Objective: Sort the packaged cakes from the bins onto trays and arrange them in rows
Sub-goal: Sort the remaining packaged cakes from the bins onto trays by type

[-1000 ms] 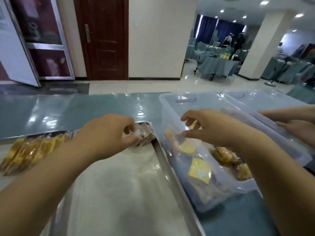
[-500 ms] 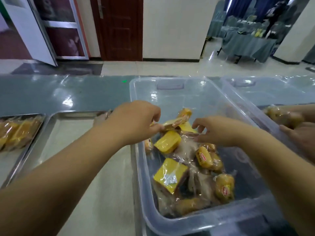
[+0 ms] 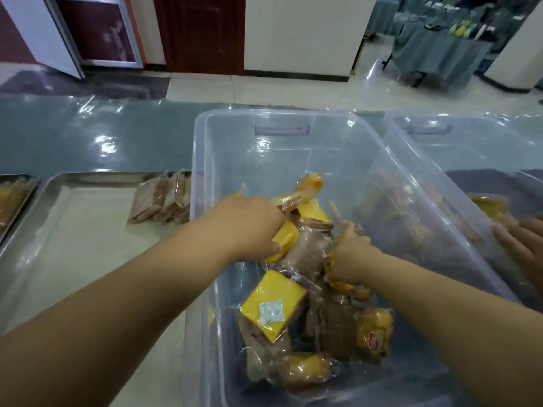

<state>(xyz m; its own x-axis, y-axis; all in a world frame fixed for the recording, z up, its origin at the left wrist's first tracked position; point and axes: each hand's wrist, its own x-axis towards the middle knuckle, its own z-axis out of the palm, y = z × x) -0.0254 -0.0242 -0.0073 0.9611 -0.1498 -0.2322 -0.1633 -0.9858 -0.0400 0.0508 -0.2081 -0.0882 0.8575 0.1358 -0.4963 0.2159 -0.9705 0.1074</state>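
Teal tabletop, bin of packaged cakes, red label illegible.

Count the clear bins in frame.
2. One bin sits mid-frame, next to the tray, and holds the loose cakes. The second bin is beside it on the right, cut off by the frame edge. Others may lie out of view.

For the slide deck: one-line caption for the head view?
Left hand grips a yellow cake, right hand among packaged cakes in clear bin; brown cakes on steel tray.
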